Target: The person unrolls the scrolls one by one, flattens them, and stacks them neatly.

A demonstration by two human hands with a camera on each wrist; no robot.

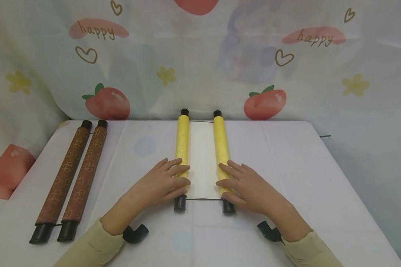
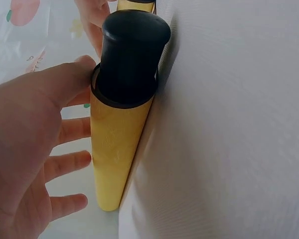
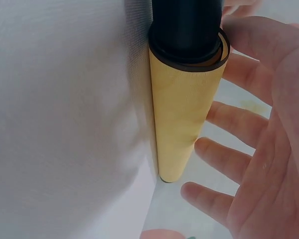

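Note:
A partly unrolled scroll lies in the middle of the table, with a pale paper strip [image 1: 203,159] between its left yellow roll [image 1: 182,137] and right yellow roll [image 1: 221,139]. Black knobs cap both ends of each roll. Over the near part of the left roll rests my left hand [image 1: 165,181], fingers spread and pointing inward. My right hand [image 1: 245,183] mirrors it on the right roll. In the left wrist view, the left thumb [image 2: 82,69] lies beside the roll's black knob [image 2: 132,55]. Loose, spread fingers [image 3: 234,122] lie along the yellow roll [image 3: 182,114] in the right wrist view.
To the left lies a second scroll with two brown patterned rolls, a left roll [image 1: 65,172] and a right roll [image 1: 85,174], side by side. A black curved piece sits by each wrist, left [image 1: 136,233] and right [image 1: 269,231]. Behind the white-covered table [image 1: 304,178] hangs a printed cloth [image 1: 200,66].

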